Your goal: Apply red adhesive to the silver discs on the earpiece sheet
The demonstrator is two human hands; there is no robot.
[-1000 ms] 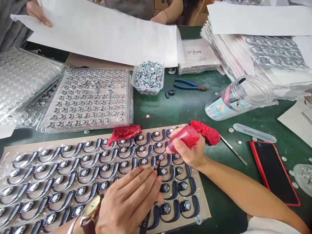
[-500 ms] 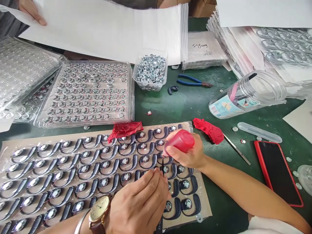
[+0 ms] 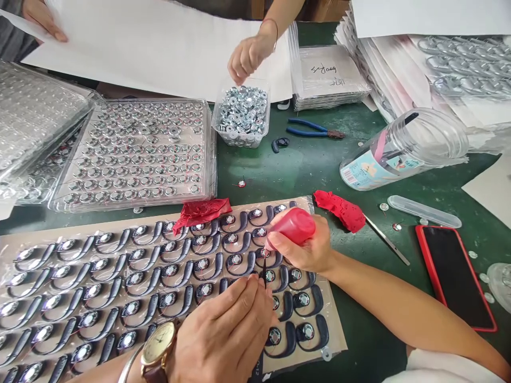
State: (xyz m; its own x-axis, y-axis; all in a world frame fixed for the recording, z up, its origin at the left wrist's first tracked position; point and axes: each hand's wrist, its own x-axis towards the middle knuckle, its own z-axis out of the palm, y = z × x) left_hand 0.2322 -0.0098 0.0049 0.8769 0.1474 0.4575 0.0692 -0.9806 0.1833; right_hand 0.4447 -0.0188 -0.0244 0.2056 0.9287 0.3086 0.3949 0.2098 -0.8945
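Note:
My right hand (image 3: pixel 309 249) is closed round a small red squeeze bottle (image 3: pixel 293 226), whose tip points down at an ear-hook part near the right end of a brown board (image 3: pixel 331 330). The board is covered with rows of dark ear-hook parts (image 3: pixel 131 271) with round silver centres. My left hand (image 3: pixel 227 335), with a wristwatch (image 3: pixel 157 348) on the wrist, pinches thin black tweezers (image 3: pixel 264 275). Their tip meets the same spot just under the bottle's nozzle.
Another person's hand (image 3: pixel 247 56) reaches over a clear tub of silver washers (image 3: pixel 241 114); another hand (image 3: pixel 42 21) holds white sheets (image 3: pixel 159 48). Clear trays (image 3: pixel 136 154) of small parts lie behind the board. Blue pliers (image 3: pixel 311 129), a plastic jar (image 3: pixel 403 151), red cloths (image 3: pixel 339 210) and a red phone (image 3: pixel 455 274) lie right.
Another person's hand has come down over the washer tub. My hands have stayed almost still at the same ear-hook part, with the tweezers held at the bottle's tip.

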